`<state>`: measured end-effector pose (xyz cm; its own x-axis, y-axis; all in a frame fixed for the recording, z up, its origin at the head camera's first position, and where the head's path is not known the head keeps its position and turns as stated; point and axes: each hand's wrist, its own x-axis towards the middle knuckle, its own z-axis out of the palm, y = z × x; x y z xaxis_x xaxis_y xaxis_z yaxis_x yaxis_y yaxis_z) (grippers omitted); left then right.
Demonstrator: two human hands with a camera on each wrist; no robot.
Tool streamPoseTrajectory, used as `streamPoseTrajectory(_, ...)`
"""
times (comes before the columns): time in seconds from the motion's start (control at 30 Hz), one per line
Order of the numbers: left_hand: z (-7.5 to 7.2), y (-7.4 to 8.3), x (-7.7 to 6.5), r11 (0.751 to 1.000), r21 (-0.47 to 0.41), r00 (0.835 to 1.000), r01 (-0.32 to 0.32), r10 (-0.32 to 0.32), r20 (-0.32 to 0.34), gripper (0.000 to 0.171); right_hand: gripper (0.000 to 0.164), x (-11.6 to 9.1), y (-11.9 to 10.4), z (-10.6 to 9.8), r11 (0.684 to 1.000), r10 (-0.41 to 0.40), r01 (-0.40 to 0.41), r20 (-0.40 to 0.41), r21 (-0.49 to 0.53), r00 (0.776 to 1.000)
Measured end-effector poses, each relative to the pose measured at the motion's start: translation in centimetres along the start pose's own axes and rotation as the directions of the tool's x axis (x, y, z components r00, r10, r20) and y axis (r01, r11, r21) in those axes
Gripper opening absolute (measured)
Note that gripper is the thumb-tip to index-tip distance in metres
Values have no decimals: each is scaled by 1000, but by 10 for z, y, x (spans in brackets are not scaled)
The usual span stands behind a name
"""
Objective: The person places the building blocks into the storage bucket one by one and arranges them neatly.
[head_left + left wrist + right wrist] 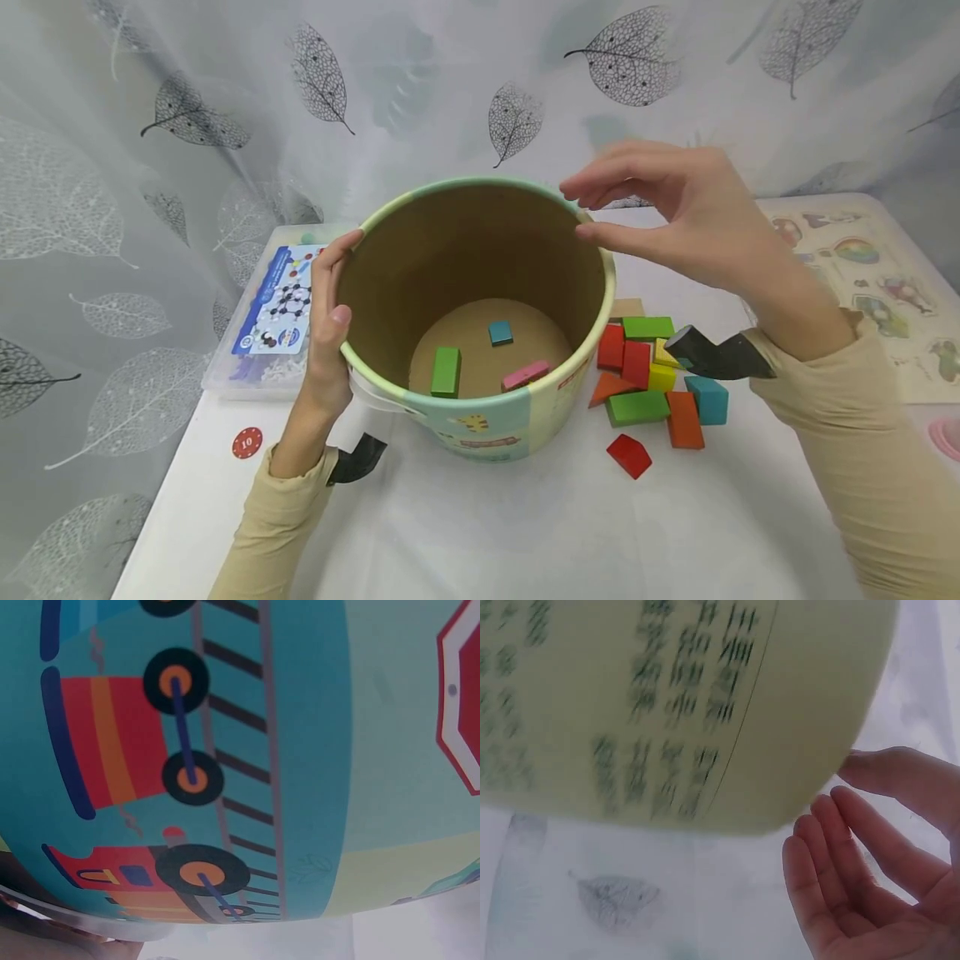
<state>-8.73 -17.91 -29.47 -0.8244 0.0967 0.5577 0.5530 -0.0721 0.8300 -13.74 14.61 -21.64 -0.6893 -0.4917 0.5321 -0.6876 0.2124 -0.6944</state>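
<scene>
Fingers of the left hand (pixel 328 321) are bent and hold the rim of the bucket (pixel 542 421) on its left side. Fingers and thumb of the right hand (pixel 686 215) stand apart, empty, at the rim's far right; contact cannot be confirmed. Bucket stands between the left and right edges of the desk (pixel 480 533). On its floor: a green block (pixel 446 372), a blue block (pixel 500 333) and a pink block (pixel 527 376). Coloured blocks (pixel 636 365) lie just right of it. Toward the desk's left edge: a plastic box (pixel 240 392) and a red chip (pixel 247 442). Far right corner: a picture board (pixel 862 283).
</scene>
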Motion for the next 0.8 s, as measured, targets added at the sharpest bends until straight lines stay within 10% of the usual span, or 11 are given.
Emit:
streamPoseTrajectory(0.33, -1, 0, 0, 1000, -4, 1000, -9, 9, 4, 76, 37, -31, 60, -10, 949, 235, -227, 13, -219, 972)
streamPoseTrajectory(0.63, -1, -1, 0, 1000, -11, 1000, -8, 8, 3, 76, 34, -54, 129, 11, 817, 509, -401, 191, -414, 839)
streamPoseTrajectory(0.8, -1, -2, 0, 1000, -12, 1000, -13, 13, 11, 77, 23, -60, 147, 19, 804, 539, -401, 255, -438, 803)
